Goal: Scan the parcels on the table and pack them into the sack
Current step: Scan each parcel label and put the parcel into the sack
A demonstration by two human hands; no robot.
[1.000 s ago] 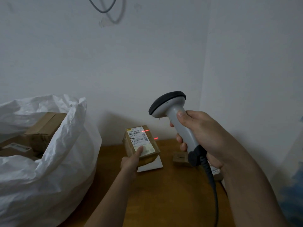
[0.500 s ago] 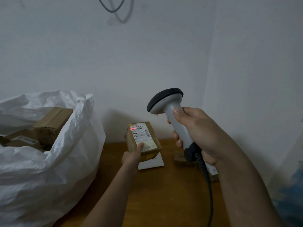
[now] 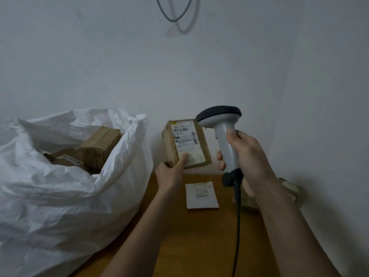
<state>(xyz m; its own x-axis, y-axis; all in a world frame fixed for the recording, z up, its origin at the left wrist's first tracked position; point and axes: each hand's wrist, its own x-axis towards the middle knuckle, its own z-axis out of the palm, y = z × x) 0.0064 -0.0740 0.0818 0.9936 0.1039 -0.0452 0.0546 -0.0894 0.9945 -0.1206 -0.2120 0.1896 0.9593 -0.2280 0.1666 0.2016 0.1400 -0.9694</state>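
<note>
While we hold the box [image 3: 186, 143] up off the table [image 3: 199, 236] near its far edge, our left hand [image 3: 171, 173] grasps its lower left corner, thumb laid across the label [image 3: 185, 141], which is tilted toward us, we judge so the barcode lies open to the scanner [image 3: 223, 134]. No red line shows on the label now.

Scanner: gripped by the handle in our right hand [image 3: 247, 162], fingers wrapped round it, head level with the box's top right corner, just beside it; its dark cord [image 3: 237, 226] hangs toward the near edge.

Flat white packet [image 3: 201, 194]: lying on the table below the box, label up, apart from both hands; likely waiting its turn.

Small brown parcel [image 3: 289, 188]: at the right edge against the wall, mostly hidden behind our right wrist.

Sack [image 3: 65, 196]: white, woven-looking, standing at the left edge with its mouth gaping toward us, well placed for dropping the box in. Contents: several brown boxes [image 3: 99, 145], at least one with a label; the exact count we cannot tell.

Wall [image 3: 259, 66]: a grey cable loop [image 3: 173, 17] hangs above.
</note>
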